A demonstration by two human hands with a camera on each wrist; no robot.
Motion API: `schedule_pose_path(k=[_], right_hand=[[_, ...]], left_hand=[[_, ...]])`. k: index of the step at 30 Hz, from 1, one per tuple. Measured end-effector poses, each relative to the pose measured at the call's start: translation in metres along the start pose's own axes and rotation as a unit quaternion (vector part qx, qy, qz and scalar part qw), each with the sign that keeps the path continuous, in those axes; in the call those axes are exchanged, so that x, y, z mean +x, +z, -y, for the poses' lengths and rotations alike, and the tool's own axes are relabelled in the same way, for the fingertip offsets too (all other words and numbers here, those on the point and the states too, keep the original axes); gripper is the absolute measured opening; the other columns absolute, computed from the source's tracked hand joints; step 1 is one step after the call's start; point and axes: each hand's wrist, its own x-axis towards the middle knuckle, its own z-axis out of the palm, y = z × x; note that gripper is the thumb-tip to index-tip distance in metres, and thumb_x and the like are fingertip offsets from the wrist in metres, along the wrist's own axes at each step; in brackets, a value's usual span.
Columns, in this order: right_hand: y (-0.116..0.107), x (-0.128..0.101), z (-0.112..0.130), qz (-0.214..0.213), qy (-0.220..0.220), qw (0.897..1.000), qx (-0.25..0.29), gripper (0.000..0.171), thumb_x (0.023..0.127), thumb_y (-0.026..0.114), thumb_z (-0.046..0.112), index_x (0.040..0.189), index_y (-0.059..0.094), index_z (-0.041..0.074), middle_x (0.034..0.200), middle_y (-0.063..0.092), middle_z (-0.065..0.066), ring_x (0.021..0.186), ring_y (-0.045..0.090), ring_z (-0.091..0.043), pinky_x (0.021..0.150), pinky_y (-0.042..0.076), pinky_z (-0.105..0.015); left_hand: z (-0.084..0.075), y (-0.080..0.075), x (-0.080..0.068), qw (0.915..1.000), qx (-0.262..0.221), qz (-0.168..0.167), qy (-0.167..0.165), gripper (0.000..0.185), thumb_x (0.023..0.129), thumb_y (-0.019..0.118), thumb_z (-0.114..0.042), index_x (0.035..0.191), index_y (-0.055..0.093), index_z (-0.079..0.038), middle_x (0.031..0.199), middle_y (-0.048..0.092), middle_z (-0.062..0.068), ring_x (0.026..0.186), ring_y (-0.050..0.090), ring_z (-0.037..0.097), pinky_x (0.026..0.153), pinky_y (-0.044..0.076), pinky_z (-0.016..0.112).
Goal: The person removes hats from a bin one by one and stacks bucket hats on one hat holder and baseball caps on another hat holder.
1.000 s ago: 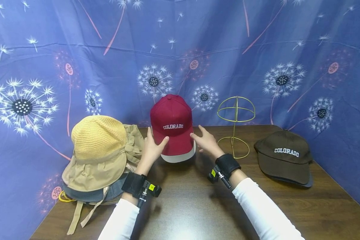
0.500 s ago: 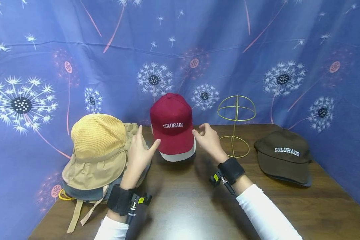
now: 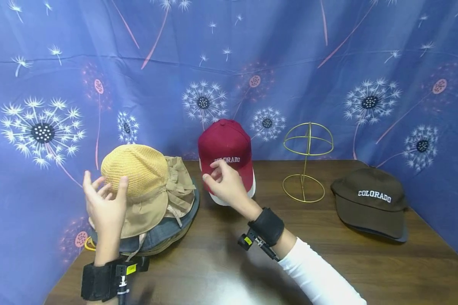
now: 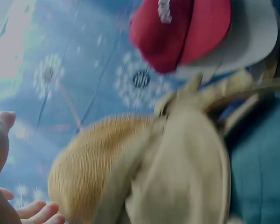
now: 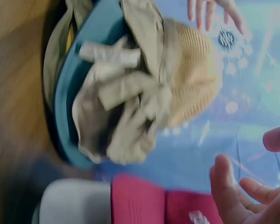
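My left hand (image 3: 106, 203) hung in the air at about nine o'clock of the straw hat (image 3: 135, 169), fingers loosely spread, thumb near the woven crown, gripping nothing. That hat had a ribbed, yellow knit dome and a soft tan cloth brim (image 3: 146, 212) with a floppy tied bow at the back. It sat on top of a stack, over a blue denim brim (image 3: 175, 224), with tan straps trailing toward me.

My right hand (image 3: 225, 186) was in front of the red cap (image 3: 225, 146), fingers lightly curled and relaxed, holding nothing; whether they touched the cloth I could not tell. The cap was smooth cotton, rounded, with white stitched COLORADO lettering and a pale underside to its bill.

At three o'clock of the red cap stood a thin gold wire stand (image 3: 307, 163), a dome on a stem over a ring base. Further right lay a brown cap (image 3: 370, 201) with the same lettering.

The surface (image 3: 328, 262) was dark wood grain with a dull sheen. A blue curtain (image 3: 290, 63) printed with white dandelion heads and pink stems hung behind.
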Motion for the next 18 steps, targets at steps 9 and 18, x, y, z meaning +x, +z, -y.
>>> schedule_pose_path(k=[9,18], right_hand=[[0.06,0.006,0.002,0.122,0.029,0.988,-0.085,0.055,0.09,0.058,0.039,0.13,0.052,0.003,0.109,0.065,-0.015,0.099,0.062,-0.025,0.081,0.051,-0.036],[0.092,0.019,-0.022,0.14,0.153,0.978,-0.027,0.074,0.093,0.048,0.055,0.139,0.041,-0.002,0.131,0.057,-0.021,0.119,0.057,-0.034,0.096,0.05,-0.046]], left_hand=[[0.053,-0.042,0.017,0.9832,0.12,0.063,-0.122,0.104,0.084,0.059,-0.061,0.155,-0.004,-0.022,0.157,0.019,0.024,0.141,0.028,0.047,0.111,0.026,0.065],[0.086,-0.063,0.029,0.9509,0.162,0.166,-0.205,0.102,0.088,0.033,-0.073,0.151,-0.022,-0.014,0.156,-0.006,0.034,0.14,0.008,0.059,0.112,0.015,0.071]])
